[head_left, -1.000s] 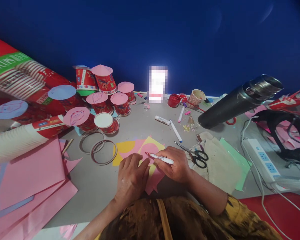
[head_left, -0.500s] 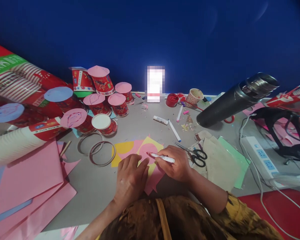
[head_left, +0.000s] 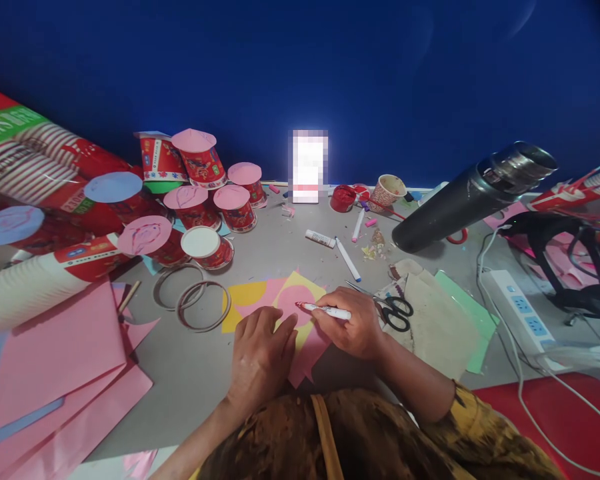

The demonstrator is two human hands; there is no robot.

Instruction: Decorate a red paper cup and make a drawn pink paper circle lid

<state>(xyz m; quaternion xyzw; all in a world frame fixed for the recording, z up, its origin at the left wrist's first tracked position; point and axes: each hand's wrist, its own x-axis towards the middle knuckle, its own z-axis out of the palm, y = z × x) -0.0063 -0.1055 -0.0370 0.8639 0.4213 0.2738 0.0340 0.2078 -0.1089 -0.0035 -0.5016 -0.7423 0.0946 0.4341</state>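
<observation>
My right hand (head_left: 353, 327) is closed around a white marker with a red tip (head_left: 325, 310), its tip resting on a pink paper circle (head_left: 293, 301). That circle lies on yellow and pink paper scraps (head_left: 250, 297) in front of me. My left hand (head_left: 260, 357) lies flat with fingers stretched out, pressing the pink paper down just left of the marker tip. Black-handled scissors (head_left: 393, 310) lie right beside my right hand.
Red paper cups with pink and blue paper lids (head_left: 200, 200) crowd the back left, beside sleeves of stacked cups (head_left: 35, 273). Pink sheets (head_left: 55, 360) lie at left, rings (head_left: 197, 303) nearby. A dark flask (head_left: 470, 197), power strip (head_left: 517, 310), loose markers (head_left: 347, 259) and cables sit right.
The marker tip has shifted slightly right across the pink circle. My left hand stays pressed on the paper. The view has drifted a little.
</observation>
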